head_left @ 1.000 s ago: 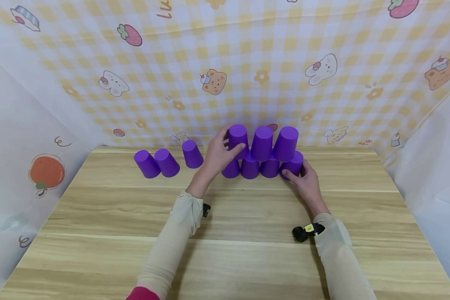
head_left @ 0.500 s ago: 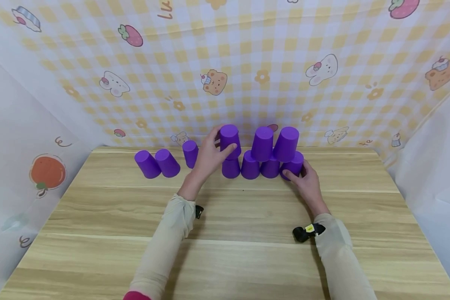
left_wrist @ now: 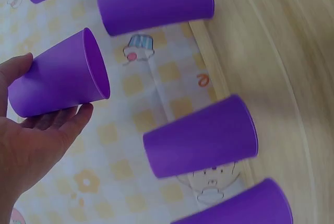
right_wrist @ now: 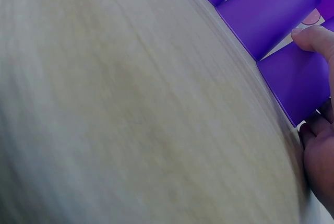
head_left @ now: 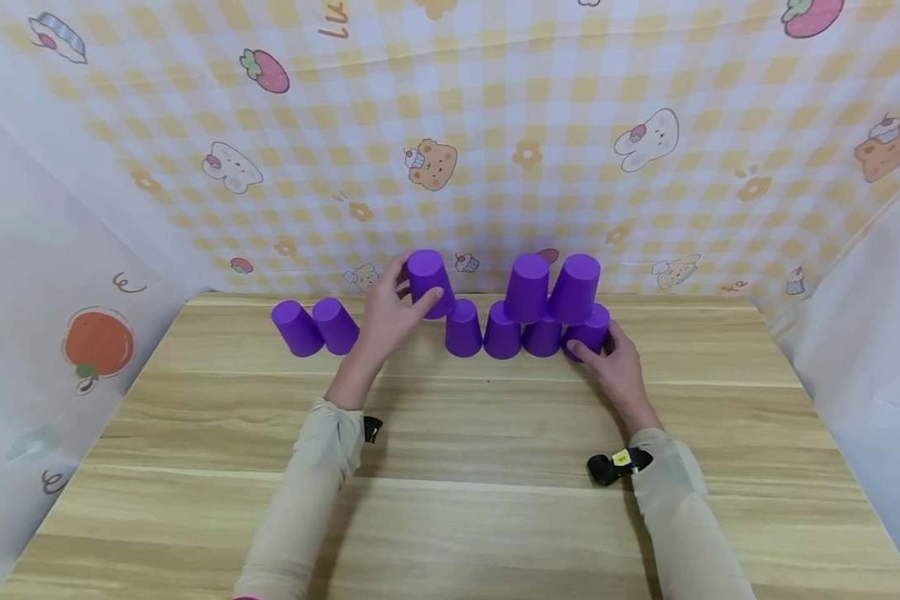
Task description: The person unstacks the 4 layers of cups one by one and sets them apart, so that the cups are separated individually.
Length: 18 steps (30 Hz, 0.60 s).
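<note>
The left hand (head_left: 385, 321) now grips the lifted purple cup (head_left: 428, 282) well clear of the pyramid, where a second ago it sat on the upper tier, so only two upper cups (head_left: 551, 287) remain and the stack looks to be coming apart. The right hand (head_left: 613, 362) stays curled around the end base cup (head_left: 589, 329) on the table (head_left: 495, 467)

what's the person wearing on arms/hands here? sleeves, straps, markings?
Both hands are bare: left hand, right hand. Each arm has a long beige fabric sleeve to the wrist. A black strap-mounted wrist device with a small yellow tag sits at the right wrist; a smaller black piece shows at the left wrist.
</note>
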Each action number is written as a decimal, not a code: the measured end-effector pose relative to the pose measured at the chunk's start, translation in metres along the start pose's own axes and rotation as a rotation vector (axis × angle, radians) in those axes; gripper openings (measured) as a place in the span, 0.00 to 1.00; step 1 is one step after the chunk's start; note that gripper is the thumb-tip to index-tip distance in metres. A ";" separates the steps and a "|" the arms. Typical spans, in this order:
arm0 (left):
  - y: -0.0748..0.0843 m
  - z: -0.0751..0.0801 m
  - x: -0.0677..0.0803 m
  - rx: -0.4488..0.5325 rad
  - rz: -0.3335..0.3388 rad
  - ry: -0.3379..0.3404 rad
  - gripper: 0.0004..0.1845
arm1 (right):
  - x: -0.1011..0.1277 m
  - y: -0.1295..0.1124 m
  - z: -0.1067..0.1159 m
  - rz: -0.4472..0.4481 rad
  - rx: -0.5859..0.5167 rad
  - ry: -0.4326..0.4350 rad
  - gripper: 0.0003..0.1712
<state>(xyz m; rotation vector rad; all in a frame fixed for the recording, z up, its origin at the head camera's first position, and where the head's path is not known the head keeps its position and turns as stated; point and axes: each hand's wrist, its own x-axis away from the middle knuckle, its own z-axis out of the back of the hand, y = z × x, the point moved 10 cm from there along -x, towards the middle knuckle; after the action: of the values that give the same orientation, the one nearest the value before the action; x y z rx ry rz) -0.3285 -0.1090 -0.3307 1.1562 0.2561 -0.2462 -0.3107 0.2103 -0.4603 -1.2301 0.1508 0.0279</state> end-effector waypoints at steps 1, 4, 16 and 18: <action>0.000 0.003 0.000 0.005 -0.006 0.004 0.32 | 0.000 0.000 0.000 0.000 0.004 -0.002 0.35; -0.001 0.012 0.002 -0.006 -0.015 0.017 0.32 | 0.000 0.000 0.000 -0.001 0.008 -0.003 0.35; -0.021 0.044 0.025 -0.088 0.020 0.067 0.34 | -0.001 0.002 0.000 -0.015 0.016 0.004 0.36; -0.026 0.048 0.029 -0.091 0.027 0.074 0.35 | -0.001 0.002 0.000 -0.019 0.022 0.010 0.36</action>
<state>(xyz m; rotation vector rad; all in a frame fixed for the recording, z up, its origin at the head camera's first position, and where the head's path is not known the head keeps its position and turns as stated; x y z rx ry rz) -0.3058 -0.1652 -0.3447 1.0791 0.3134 -0.1668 -0.3120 0.2109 -0.4625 -1.2093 0.1476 0.0039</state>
